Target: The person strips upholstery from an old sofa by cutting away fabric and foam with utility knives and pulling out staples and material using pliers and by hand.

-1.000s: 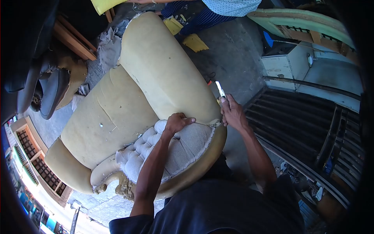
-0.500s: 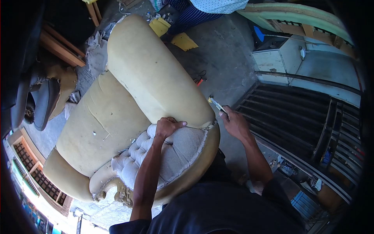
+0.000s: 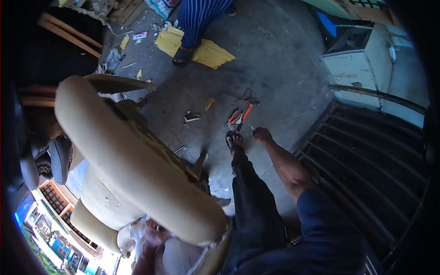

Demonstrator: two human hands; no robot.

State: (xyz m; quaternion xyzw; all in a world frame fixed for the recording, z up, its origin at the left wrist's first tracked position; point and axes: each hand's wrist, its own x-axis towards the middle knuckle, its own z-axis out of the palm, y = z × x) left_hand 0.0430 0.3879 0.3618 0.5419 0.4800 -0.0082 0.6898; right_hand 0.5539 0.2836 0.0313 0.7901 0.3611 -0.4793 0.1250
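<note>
A worn beige sofa (image 3: 137, 160) stands on my left, with part of its grey tufted fabric (image 3: 183, 256) showing low down. My left hand (image 3: 156, 233) is against that grey fabric, close below the thick padded top; its fingers are blurred and partly hidden. Out over the floor, my right hand (image 3: 262, 135) is closed around a utility knife (image 3: 252, 129), of which only the tip shows. Just left of this hand, orange-handled pliers (image 3: 234, 117) and an orange-and-black tool (image 3: 245, 118) lie on the concrete by my sandalled foot (image 3: 234, 138).
Another person's striped-clothed leg (image 3: 197, 20) and sandalled foot are at the top, by yellow foam sheets (image 3: 213, 54). A dark slatted metal frame (image 3: 362, 151) borders the right, below a pale cabinet (image 3: 353, 68). Scraps litter the concrete floor (image 3: 284, 64).
My view has swung forward over the floor, showing the sofa's far side and the tools. My right hand with the knife has moved away from the sofa corner, toward the tools.
</note>
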